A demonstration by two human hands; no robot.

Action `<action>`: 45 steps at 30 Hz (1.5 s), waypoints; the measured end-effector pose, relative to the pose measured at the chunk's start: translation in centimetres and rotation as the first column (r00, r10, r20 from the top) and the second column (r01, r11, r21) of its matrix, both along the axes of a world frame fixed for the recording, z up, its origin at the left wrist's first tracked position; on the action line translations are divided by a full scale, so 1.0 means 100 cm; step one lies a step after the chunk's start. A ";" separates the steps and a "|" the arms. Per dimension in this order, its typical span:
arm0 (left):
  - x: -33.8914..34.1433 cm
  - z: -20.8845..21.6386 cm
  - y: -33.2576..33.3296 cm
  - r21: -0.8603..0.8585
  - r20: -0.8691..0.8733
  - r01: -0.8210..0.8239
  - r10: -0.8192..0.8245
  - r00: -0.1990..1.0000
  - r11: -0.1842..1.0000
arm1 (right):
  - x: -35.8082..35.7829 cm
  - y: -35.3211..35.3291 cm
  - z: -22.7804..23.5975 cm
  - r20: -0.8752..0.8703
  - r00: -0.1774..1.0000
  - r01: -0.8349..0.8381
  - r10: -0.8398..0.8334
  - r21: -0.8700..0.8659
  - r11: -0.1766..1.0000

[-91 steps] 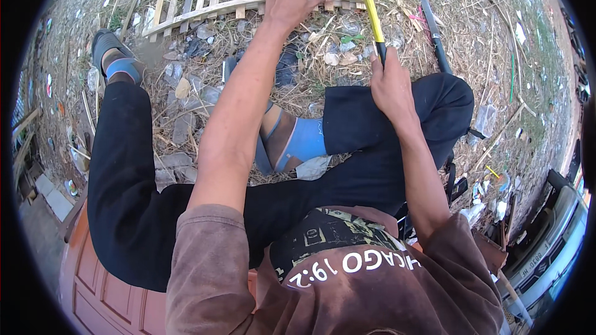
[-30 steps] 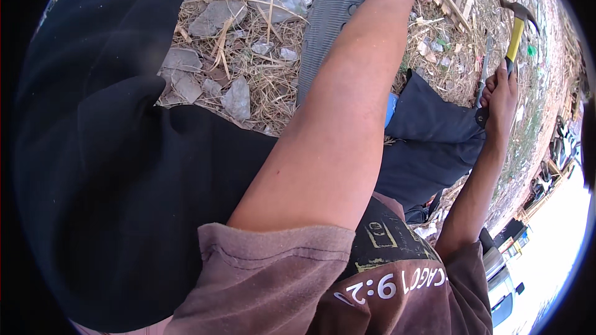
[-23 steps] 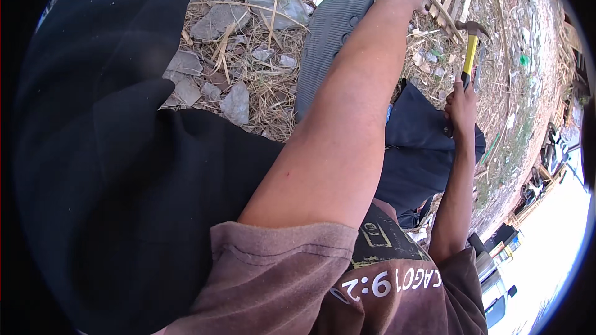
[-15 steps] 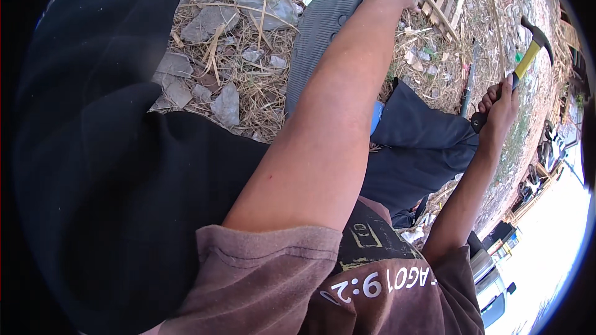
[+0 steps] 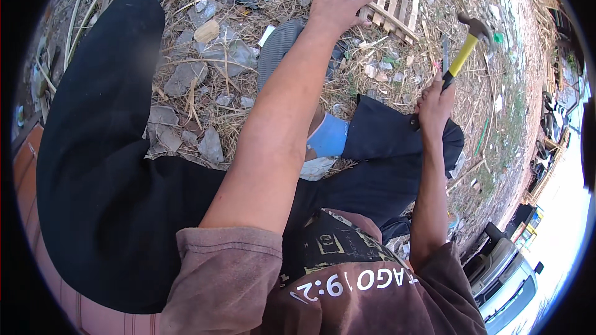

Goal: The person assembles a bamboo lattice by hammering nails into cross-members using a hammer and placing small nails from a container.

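My left hand [image 5: 338, 7] reaches out at the upper middle, fingers spread and laid over the corner of a slatted wooden panel [image 5: 397, 1]. The panel's thin pale strips lie side by side across a crosspiece, and its far part runs out of the picture. At the right, my right hand [image 5: 435, 104] is closed around the dark grip of a claw hammer [image 5: 463, 56]. The hammer has a yellow shaft and a dark metal head, raised up and apart from the panel.
My dark-trousered legs [image 5: 99, 124] surround ground strewn with dry grass and flat stone pieces [image 5: 185, 77]. A grey sandal sole [image 5: 277, 49] shows beside my left forearm. Reddish-brown boards [image 5: 46, 236] lie at lower left. A vehicle [image 5: 509, 285] stands at lower right.
The whole view has shifted, showing more of the panel and of my legs. My left hand's fingers now show fully, spread on the panel. My right hand still grips the raised hammer.
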State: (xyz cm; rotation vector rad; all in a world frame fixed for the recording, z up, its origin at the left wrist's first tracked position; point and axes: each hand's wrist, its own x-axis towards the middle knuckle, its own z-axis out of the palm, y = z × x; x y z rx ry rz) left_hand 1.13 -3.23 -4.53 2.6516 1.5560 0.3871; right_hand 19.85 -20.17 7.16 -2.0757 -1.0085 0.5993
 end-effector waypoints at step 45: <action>-0.090 0.007 0.053 -0.223 0.013 -0.078 0.083 0.996 0.972 | -0.005 -0.017 -0.016 -0.434 0.898 -0.037 -0.075 -0.244 0.969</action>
